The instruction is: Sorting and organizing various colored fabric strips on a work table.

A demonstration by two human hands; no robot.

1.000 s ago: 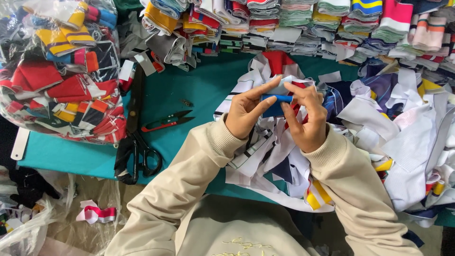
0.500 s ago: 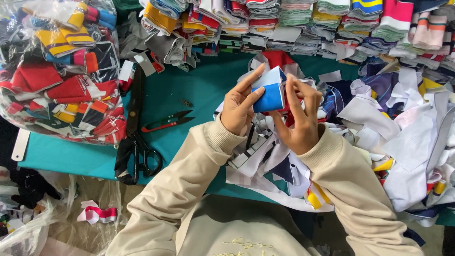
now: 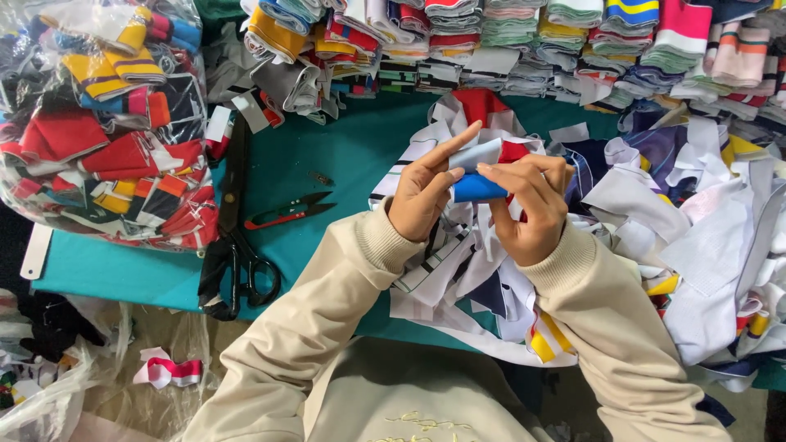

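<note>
Head view: hands (image 3: 479, 200) pinch folded blue-white fabric piece (image 3: 477, 176)

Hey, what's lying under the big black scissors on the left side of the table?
The black scissors lie on the teal table cover, blades pointing towards the plastic bag of striped collars. Their handles hang slightly past the table edge. Whatever is beneath the cover is hidden.

Scissors (image 3: 237, 262) left of fabric pile (image 3: 696, 245)
</note>
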